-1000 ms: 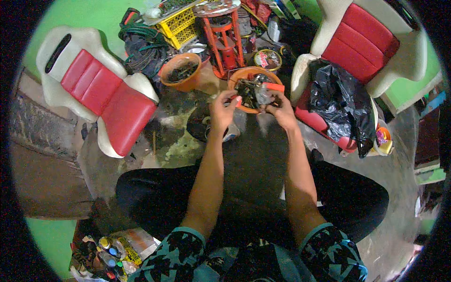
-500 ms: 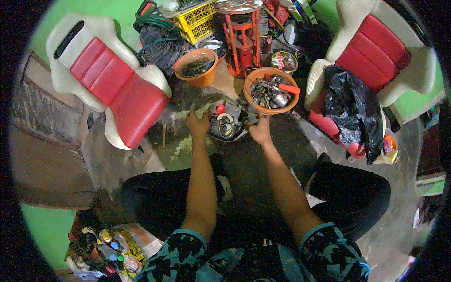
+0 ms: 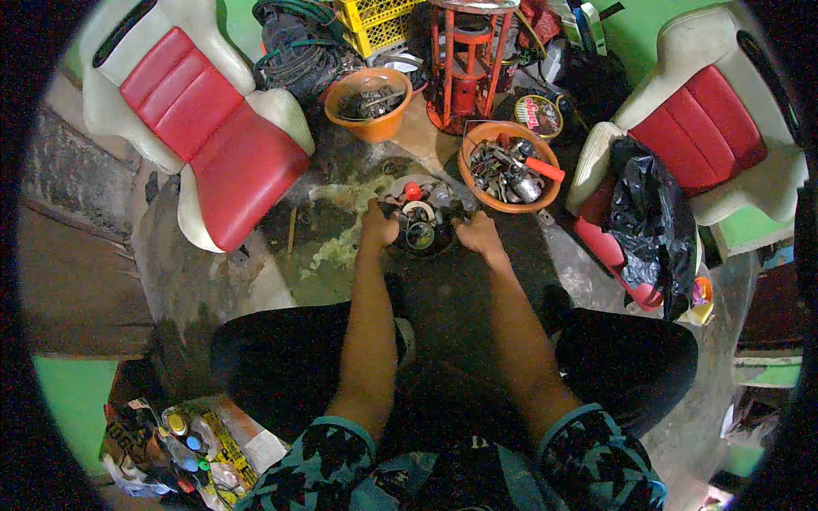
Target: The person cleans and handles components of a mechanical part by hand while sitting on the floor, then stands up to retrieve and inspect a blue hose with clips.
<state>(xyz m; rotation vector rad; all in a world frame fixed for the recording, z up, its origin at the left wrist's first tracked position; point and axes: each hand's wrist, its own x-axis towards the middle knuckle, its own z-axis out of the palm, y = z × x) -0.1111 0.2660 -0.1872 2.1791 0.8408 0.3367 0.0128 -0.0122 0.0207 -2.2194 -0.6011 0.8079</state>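
A small shallow grey-and-dark container sits on the floor in front of me, full of mixed odds and ends. Among them are a red round piece, a pale ring and a round glassy piece. My left hand is closed at the container's left edge. At the opposite edge my right hand is closed too, close to the orange bowl of metal parts. Both sets of fingertips are partly hidden against the dark edges.
A red-handled tool lies across the orange bowl. Beyond stand another orange bowl, a red metal stand, a round tub and yellow crates. Red-and-white seats flank me; a black bag covers the right one.
My view has turned slightly, so the surroundings sit farther right and higher. My hands have come closer together around the container, the left one moving in most.
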